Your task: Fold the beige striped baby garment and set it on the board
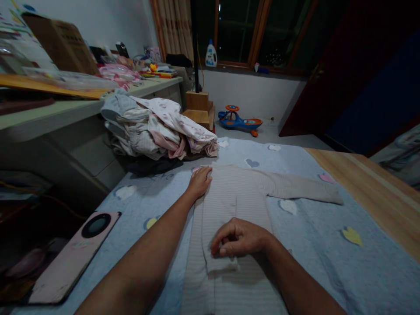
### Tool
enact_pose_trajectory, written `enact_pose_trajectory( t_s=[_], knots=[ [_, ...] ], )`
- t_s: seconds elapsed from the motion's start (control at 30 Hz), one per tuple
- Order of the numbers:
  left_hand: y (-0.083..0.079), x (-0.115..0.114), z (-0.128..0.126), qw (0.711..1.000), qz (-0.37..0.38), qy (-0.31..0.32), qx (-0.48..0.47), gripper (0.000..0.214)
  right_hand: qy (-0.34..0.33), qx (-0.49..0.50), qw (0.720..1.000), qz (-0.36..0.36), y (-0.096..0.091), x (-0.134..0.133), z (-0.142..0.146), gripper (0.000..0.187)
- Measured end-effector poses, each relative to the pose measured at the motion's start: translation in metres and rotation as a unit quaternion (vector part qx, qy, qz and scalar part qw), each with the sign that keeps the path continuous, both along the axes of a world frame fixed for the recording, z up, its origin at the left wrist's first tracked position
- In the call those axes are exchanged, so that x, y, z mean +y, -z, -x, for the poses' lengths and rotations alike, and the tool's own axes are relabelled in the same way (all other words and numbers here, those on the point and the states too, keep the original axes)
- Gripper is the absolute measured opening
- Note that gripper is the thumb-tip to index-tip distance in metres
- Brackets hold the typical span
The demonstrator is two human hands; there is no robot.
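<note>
L hand point(199, 183) flat, open, empty, on left edge of striped baby top point(234, 192); R hand point(239, 237) half-curled on folded sleeve point(220, 262), grip unclear.

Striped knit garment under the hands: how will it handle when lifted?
Likely floppy: the striped knit garment lies flat, and its sleeve drapes slack on the blue blanket. Probably light, since the fabric looks thin. Lifted at one spot, it would probably sag; the fold under the right hand may open.

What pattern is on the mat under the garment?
The mat has scattered white, yellow, pink hearts; head view.
</note>
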State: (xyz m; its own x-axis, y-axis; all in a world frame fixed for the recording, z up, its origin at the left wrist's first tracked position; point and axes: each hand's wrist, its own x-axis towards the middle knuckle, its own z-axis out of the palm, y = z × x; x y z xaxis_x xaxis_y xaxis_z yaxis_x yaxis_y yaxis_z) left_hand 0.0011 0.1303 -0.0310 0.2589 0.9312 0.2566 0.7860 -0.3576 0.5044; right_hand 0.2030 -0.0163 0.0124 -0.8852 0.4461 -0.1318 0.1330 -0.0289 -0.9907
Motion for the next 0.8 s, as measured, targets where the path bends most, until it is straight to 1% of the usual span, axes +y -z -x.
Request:
enact_pose_trajectory(
  t_s=[0.13,0.2,0.3,0.4,0.5,0.57,0.6,0.63,0.67,0.7,0.73,0.77,0.8],
  knots=[
    [-0.005,-0.006,-0.004,0.998,-0.034,-0.034,0.045,0.042,0.006,0.01,0.996,0.088,0.01,-0.004,0.006,0.055],
    [-0.007,-0.008,-0.007,0.996,-0.031,-0.029,0.075,0.04,0.009,0.014,0.993,0.12,0.016,-0.006,0.009,0.058],
    [-0.007,-0.009,-0.009,0.994,-0.014,-0.019,0.108,0.04,0.009,0.022,0.989,0.144,0.023,-0.006,0.01,0.063],
    [-0.007,-0.01,-0.009,0.992,-0.017,-0.024,0.12,0.041,-0.004,0.039,0.985,0.165,0.027,-0.004,0.009,0.067],
    [-0.012,-0.014,-0.009,0.991,-0.03,-0.024,0.126,0.04,-0.006,0.066,0.979,0.194,0.027,-0.002,0.006,0.068],
    [-0.015,-0.019,-0.01,0.99,-0.045,-0.009,0.131,0.04,0.016,0.074,0.978,0.196,0.023,0.001,0.004,0.063],
    [-0.016,-0.022,-0.012,0.99,-0.051,0.004,0.134,0.04,0.046,0.074,0.979,0.185,0.021,0.004,0.002,0.059],
    [-0.017,-0.026,-0.013,0.989,-0.055,0.017,0.137,0.041,0.093,0.07,0.98,0.164,0.018,0.007,0.0,0.053],
    [-0.017,-0.029,-0.015,0.988,-0.054,0.028,0.14,0.042,0.159,0.063,0.976,0.133,0.016,0.011,-0.002,0.046],
    [-0.016,-0.032,-0.018,0.988,-0.046,0.034,0.142,0.043,0.235,0.051,0.967,0.09,0.014,0.015,-0.005,0.038],
    [-0.015,-0.035,-0.02,0.988,-0.034,0.036,0.144,0.044,0.313,0.032,0.948,0.038,0.013,0.02,-0.008,0.03],
    [-0.013,-0.037,-0.023,0.989,-0.02,0.036,0.145,0.045,0.385,0.006,0.923,-0.023,0.012,0.025,-0.011,0.023],
    [-0.011,-0.039,-0.025,0.989,-0.006,0.035,0.146,0.048,0.44,-0.028,0.893,-0.09,0.013,0.029,-0.014,0.017]
  ],
)
